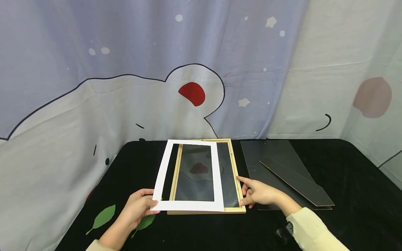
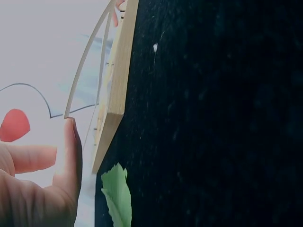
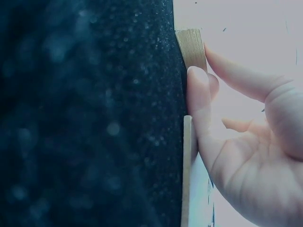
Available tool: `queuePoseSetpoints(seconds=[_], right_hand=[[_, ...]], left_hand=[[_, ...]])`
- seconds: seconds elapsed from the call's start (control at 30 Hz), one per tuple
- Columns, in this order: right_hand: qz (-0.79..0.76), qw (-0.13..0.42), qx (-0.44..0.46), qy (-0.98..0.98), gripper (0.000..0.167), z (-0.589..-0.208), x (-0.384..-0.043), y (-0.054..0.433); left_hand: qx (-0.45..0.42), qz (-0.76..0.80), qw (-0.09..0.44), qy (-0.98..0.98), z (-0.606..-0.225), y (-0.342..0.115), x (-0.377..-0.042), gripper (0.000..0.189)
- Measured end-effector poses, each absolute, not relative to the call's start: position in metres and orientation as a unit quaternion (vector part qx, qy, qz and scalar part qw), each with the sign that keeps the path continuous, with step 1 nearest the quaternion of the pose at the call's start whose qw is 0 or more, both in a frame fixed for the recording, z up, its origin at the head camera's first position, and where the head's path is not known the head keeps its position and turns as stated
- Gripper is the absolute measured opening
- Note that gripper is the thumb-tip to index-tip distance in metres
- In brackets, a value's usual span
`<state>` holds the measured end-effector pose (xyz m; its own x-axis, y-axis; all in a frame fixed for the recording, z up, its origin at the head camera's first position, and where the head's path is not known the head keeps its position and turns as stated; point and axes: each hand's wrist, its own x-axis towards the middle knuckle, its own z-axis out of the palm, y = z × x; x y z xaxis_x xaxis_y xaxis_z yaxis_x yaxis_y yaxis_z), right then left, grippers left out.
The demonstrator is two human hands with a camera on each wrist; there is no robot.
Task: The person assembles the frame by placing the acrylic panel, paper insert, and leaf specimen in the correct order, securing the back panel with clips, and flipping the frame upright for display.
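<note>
Our L hand (image 1: 139,204) pinches white mat (image 1: 188,206) near corner; R hand (image 1: 259,192) touches wood frame (image 1: 233,164), grip unclear. Mat's prob. light, bendy; hold by borders.

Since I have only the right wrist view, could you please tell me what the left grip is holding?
Observer: The left grip holds a white mat by its near left corner.
Operator: Thank you; does the mat line up with the wooden frame?
Observer: No, in the head view it is offset to the left, leaving the frame's right rail uncovered.
Operator: Is there anything on the table near the left grip?
Observer: Yes, a green leaf to its left, and a second leaf partly hidden by it.
</note>
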<state>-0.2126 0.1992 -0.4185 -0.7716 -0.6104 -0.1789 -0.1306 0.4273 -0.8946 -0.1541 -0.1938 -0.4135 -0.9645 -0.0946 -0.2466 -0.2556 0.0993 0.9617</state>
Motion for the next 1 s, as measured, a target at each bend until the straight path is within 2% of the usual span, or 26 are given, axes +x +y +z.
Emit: queuePoseSetpoints(seconds=[1.0], right_hand=[[-0.498,0.249,-0.232,0.798,0.097,-0.418,-0.212,0.199]], left_hand=[[-0.122,0.655,0.068,0.742,-0.416,-0.160,-0.164,0.044]])
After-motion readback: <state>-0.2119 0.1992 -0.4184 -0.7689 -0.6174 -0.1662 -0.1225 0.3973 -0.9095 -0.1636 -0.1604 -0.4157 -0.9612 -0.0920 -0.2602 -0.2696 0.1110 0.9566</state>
